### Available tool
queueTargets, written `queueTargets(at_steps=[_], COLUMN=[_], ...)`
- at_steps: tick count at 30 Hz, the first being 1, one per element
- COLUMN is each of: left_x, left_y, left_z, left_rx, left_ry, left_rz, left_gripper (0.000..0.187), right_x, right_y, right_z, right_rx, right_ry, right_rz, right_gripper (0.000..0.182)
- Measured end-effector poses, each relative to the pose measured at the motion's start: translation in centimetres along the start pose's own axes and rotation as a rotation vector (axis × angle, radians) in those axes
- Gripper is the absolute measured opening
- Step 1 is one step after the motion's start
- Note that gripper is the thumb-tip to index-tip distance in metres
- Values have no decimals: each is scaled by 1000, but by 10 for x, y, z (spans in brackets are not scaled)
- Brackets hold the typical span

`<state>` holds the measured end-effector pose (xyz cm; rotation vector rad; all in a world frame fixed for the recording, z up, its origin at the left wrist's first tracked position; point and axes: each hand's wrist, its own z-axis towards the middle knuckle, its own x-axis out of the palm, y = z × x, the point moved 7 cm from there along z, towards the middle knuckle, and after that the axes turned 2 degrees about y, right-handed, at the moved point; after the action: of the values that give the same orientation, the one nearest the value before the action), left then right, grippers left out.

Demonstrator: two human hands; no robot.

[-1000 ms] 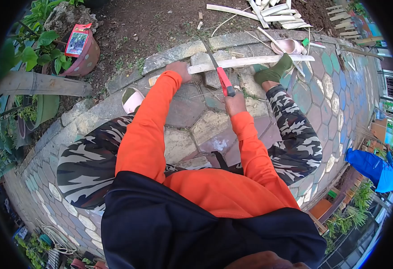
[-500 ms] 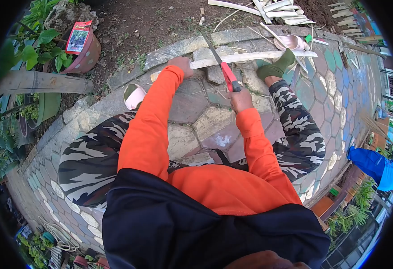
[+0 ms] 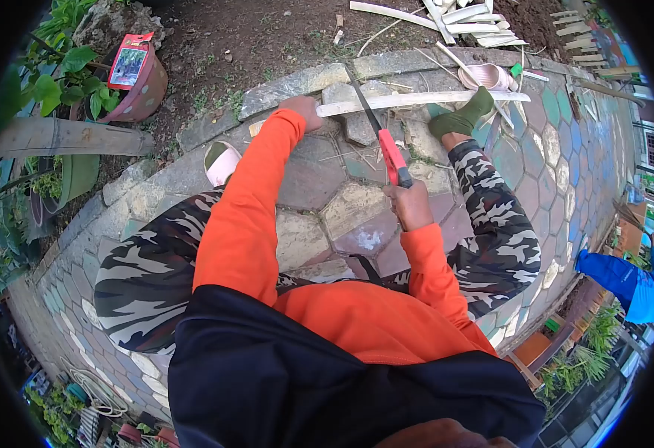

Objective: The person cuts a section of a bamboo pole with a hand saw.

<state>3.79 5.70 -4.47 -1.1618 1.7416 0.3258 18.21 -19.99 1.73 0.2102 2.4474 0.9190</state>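
Observation:
A long pale bamboo strip point(image 3: 424, 98) lies across the stone edging, its right part beside my foot in a green sock point(image 3: 463, 118). At the strip's left end, my left hand point(image 3: 301, 112) is closed around it. My right hand point(image 3: 410, 204) grips the handle of a hand saw point(image 3: 391, 155) with a red and black grip. The dark saw blade crosses the strip a little right of my left hand, its tip pointing away from me. My left fingers are partly hidden by the sleeve and wrist.
Several split bamboo pieces point(image 3: 472, 21) lie on the soil at the back. A pink clog point(image 3: 489, 76) sits beyond my sock, near thin sticks. A potted plant with a red packet point(image 3: 129, 63) stands at left, above a thick bamboo pole point(image 3: 73, 139). Patterned stone paving point(image 3: 308, 175) surrounds me.
My right hand has drawn the saw back toward my body, so more of its handle sits below the strip. The left hand and the bamboo strip stay nearly in place.

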Motion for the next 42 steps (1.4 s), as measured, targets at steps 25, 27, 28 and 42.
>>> queueTargets(at_steps=[25, 27, 28, 42], left_x=[-6, -4, -6, 9], left_y=[-2, -2, 0, -4], left_z=[-2, 0, 2, 2], left_rx=[-2, 2, 1, 0], left_ry=[31, 34, 24, -7], left_rz=[-25, -32, -34, 0], left_gripper=[29, 29, 30, 29], right_x=[-3, 2, 8, 12], right_y=[-10, -12, -7, 17], right_z=[4, -1, 7, 35], right_rx=[-14, -51, -48, -151], right_ry=[-15, -34, -41, -65], right_rz=[-33, 34, 41, -38], right_gripper=[21, 23, 23, 28])
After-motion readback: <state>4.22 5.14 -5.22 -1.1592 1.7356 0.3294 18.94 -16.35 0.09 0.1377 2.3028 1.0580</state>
